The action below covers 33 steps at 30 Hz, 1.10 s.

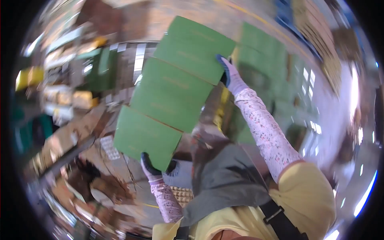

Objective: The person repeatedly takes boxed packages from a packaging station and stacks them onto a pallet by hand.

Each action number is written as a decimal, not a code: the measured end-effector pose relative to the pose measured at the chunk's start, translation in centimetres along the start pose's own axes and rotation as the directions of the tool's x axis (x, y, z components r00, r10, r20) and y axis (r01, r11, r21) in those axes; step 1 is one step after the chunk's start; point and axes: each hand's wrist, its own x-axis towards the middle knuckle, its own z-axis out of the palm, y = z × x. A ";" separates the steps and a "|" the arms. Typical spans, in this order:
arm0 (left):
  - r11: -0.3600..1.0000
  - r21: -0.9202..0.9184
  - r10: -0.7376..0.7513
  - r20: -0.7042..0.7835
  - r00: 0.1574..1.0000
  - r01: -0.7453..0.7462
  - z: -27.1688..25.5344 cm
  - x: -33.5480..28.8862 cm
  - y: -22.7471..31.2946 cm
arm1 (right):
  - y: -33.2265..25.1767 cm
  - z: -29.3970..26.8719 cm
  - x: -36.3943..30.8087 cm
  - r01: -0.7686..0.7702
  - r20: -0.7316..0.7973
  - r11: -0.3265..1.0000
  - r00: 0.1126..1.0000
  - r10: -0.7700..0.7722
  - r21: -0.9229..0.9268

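Three green boxes are held side by side in a slanting row: a far box (196,48), a middle box (172,94) and a near box (148,136). My left hand (152,164), in a dark and light work glove, grips the near end, its thumb on top and other fingers partly under the edge. At the far right side my right hand (230,74), gloved alike, clasps the far box by its edge; most of its fingers are hidden beneath. The row is off the floor, in front of my body.
Stacked green boxes (260,60) stand to the right, blurred. Wooden pallets (320,44) lie at the far right. Machinery with dark green parts (100,68) is at the left, and an egg-crate-like tray (182,195) is below my left hand.
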 end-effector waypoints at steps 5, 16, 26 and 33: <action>0.945 0.242 -0.274 0.214 0.938 0.221 7.5 -8.2 -2.9 | -4.6 -21.7 -22.4 0.179 -0.377 0.951 0.923 -0.074 0.254; 0.776 0.612 -0.575 0.587 0.571 0.153 29.5 -20.6 -30.8 | 1.9 -58.5 -49.9 0.488 -0.714 0.754 0.699 -0.037 0.439; 0.562 0.825 -0.529 0.404 0.746 -0.049 27.2 -9.9 -37.4 | 10.2 -62.0 -39.5 0.316 -0.618 0.806 0.782 0.077 0.500; 0.493 0.800 -0.432 0.565 0.703 -0.341 23.6 -8.0 -37.3 | 9.4 -61.7 -40.0 0.261 -0.537 0.799 0.838 0.090 0.541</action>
